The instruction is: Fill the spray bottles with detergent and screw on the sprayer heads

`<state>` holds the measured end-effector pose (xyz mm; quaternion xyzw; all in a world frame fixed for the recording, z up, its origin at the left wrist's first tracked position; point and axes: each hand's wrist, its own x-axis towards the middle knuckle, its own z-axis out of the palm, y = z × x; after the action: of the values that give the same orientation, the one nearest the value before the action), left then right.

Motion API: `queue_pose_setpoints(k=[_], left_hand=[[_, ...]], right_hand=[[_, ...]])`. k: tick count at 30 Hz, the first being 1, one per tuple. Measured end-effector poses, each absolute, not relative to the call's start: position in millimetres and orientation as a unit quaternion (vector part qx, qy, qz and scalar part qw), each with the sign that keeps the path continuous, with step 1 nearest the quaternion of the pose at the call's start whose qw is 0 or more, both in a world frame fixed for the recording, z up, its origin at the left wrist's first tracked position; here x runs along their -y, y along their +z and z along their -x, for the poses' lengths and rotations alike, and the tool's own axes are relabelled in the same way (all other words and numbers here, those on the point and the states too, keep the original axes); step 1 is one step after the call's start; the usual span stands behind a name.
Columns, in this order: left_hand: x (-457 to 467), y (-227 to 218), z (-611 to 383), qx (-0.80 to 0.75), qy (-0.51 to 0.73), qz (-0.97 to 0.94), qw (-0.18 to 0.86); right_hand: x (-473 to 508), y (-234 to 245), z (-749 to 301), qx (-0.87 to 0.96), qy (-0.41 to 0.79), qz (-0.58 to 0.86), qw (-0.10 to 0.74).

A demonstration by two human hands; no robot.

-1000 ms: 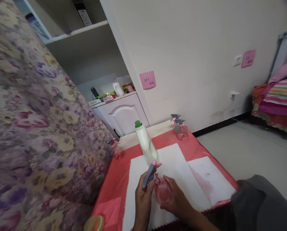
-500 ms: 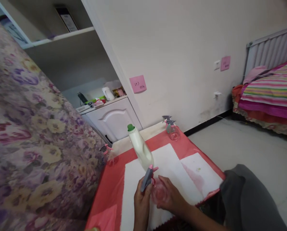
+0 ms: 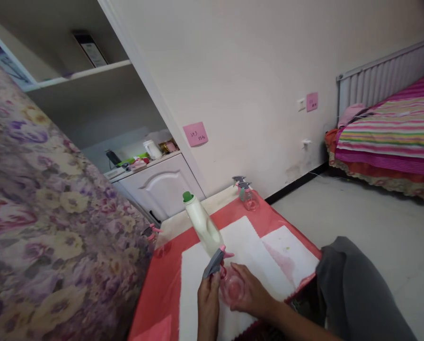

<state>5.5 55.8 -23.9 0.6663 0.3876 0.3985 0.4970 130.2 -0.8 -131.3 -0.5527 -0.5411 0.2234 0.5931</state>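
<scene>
Left hand gripped narrow, thumb and fingers closed round the lower part of a grey-and-pink spray head; pink nozzle sat on top, pointing right in view, grey trigger lay to the left, above the fingertips. Right hand was cupped wider, holding a clear round bottle: palm on its right side, fingers reaching over the upper edge and under the lower one. Bottle lay between the two hands, neck tilted up and left toward the left thumb, reddish ring at the neck just beside the spray head. Whether head and neck were joined, couldn't tell; left fingers covered that spot.

Both hands were over a white sheet on a red table cover. Just beyond the spray head, a pale green jug stood with a green spout piece at its mouth, neither hand touching it. Second white sheet, stained pinkish, lay to the right. More sprayers were well apart from the grip: a clear spray bottle with another close behind at the far right, and a pink-topped sprayer at the left edge beside a floral curtain.
</scene>
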Motion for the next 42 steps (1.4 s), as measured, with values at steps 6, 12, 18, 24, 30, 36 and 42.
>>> queue_pose_setpoints(k=[6, 12, 18, 24, 30, 36, 42], left_hand=[[-52.7, -15.6, -7.4, -0.394, 0.394, -0.667, 0.495], [-49.1, -17.0, -11.8, -0.380, 0.414, -0.659, 0.500], [-43.6, -18.6, -22.1, -0.405, 0.465, -0.618, 0.487], [-46.6, -19.9, -31.4, -0.402, 0.475, -0.613, 0.486], [-45.7, -21.7, -28.1, -0.406, 0.470, -0.624, 0.474], [-45.7, -21.1, -27.0, -0.401, 0.464, -0.642, 0.460], [-42.7, -25.2, -23.8, -0.394, 0.465, -0.657, 0.445]], right_hand=[[-0.2, -129.1, -130.7, 0.542, 0.226, 0.553, 0.591], [2.4, -126.2, -132.0, 0.537, 0.230, 0.556, 0.591], [2.2, -125.0, -131.5, 0.539, 0.224, 0.558, 0.589], [-0.9, -129.9, -132.1, 0.538, 0.218, 0.553, 0.598], [-1.6, -132.5, -131.6, 0.536, 0.219, 0.548, 0.604], [11.6, -113.7, -138.1, 0.529, 0.217, 0.520, 0.634], [18.2, -62.6, -140.1, 0.506, 0.204, 0.491, 0.679]])
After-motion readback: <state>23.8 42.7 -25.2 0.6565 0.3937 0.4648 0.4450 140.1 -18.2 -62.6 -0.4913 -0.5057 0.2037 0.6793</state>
